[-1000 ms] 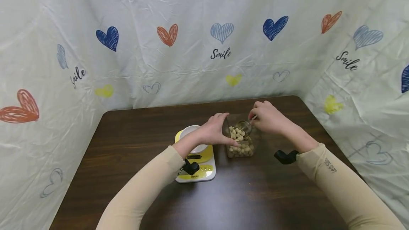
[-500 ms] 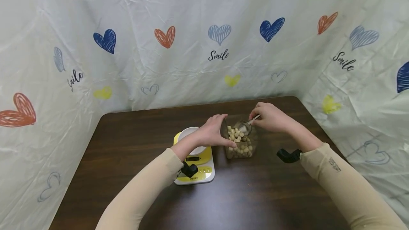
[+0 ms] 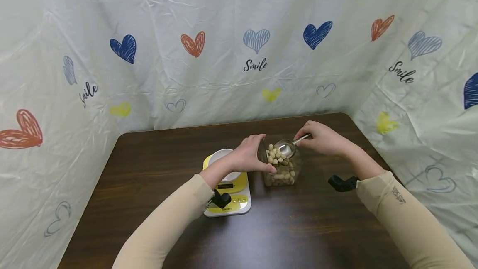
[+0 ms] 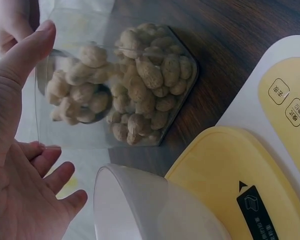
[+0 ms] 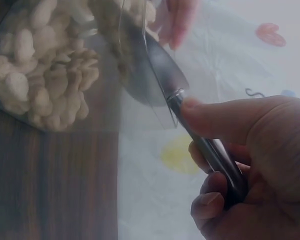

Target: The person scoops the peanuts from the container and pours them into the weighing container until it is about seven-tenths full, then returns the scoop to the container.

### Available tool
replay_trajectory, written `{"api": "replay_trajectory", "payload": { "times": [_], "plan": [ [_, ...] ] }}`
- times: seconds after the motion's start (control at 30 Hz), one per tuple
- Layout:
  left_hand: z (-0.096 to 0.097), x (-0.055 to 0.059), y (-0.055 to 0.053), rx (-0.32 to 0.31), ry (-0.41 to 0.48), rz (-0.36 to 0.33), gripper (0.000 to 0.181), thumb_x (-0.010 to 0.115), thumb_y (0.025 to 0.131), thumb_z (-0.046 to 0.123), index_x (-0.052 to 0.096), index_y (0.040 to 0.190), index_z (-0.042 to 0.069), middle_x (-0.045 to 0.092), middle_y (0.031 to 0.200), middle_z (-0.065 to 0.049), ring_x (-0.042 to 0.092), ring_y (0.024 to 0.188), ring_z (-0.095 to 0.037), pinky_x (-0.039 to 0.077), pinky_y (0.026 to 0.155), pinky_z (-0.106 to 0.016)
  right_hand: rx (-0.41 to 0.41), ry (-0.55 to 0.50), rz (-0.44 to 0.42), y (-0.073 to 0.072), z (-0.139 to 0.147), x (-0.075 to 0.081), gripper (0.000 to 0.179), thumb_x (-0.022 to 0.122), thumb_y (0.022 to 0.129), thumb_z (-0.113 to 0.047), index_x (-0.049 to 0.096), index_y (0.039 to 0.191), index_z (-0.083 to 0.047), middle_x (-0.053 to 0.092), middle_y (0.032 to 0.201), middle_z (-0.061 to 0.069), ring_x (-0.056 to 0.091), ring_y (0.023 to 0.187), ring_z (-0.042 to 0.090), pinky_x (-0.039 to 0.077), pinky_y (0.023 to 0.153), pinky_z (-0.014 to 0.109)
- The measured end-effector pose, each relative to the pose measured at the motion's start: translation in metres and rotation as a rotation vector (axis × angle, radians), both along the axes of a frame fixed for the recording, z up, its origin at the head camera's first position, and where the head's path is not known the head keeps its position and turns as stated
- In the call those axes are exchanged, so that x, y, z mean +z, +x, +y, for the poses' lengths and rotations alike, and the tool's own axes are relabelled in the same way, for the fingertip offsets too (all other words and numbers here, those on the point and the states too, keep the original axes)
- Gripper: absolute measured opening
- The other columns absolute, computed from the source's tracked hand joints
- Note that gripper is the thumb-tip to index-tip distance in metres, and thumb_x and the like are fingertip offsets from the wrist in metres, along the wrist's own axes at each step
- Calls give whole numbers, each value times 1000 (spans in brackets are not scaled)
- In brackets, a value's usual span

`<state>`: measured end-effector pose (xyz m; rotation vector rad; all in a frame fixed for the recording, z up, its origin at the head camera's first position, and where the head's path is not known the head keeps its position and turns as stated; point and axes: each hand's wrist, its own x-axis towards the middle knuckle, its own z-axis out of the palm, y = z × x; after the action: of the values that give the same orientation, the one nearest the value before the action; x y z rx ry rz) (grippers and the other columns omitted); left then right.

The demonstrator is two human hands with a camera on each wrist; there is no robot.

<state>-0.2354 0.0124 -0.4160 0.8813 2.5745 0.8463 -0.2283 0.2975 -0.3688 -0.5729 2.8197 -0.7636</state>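
A clear plastic container [image 3: 296, 173] partly filled with peanuts in shells [image 4: 150, 72] stands right of the scale. My left hand [image 3: 248, 152] grips it from the left, thumb along the near side and fingers reaching to the far side. In my right hand [image 3: 321, 138] is a metal scoop [image 5: 155, 62]; the thumb and curled fingers wrap its handle [image 5: 210, 147]. The scoop's bowl tilts inside the upper part of the container. Peanuts are heaped on it in the left wrist view, above the rest of the peanuts.
Left of the container is a yellow and white kitchen scale [image 3: 242, 206], bearing a white bowl [image 4: 145, 210] partly hidden by my left arm. All stands on a dark wooden table [image 3: 168, 165]. A white curtain with hearts [image 3: 216, 90] hangs behind the table.
My right hand has shifted slightly right, raising and levelling the scoop from deeper among the peanuts, with peanuts on it. The left hand stays on the container.
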Motion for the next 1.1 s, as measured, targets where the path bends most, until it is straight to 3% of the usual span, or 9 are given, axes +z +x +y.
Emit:
{"api": "replay_trajectory", "payload": {
  "times": [0.33, 0.7, 1.1],
  "plan": [
    [2, -3, 0, 26, 33, -19, 117, 86, 75, 59, 23, 163, 14, 28, 162, -11, 27, 149, -30, 35, 114, -45, -29, -64, -17, 4, 9, -2, 18, 69, 101, -24, 75, 114, -13, 57, 111, 7, 54, 94, 23, 45, 80, 43],
    [3, -5, 1, 34, 38, -65, 118, 86, 76, 59, 19, 164, 18, 29, 163, -9, 26, 150, -31, 36, 113, -49, -53, -54, 57, 5, 3, -9, 18, 69, 101, -25, 77, 112, -13, 57, 108, 6, 54, 91, 22, 44, 79, 43],
    [3, -8, 0, 39, 39, -53, 116, 86, 76, 58, 20, 163, 18, 32, 161, -7, 28, 148, -29, 37, 112, -48, -49, -102, -3, 10, 12, -8, 19, 68, 101, -26, 75, 114, -13, 56, 111, 7, 53, 94, 23, 45, 79, 42]
  ]
}}
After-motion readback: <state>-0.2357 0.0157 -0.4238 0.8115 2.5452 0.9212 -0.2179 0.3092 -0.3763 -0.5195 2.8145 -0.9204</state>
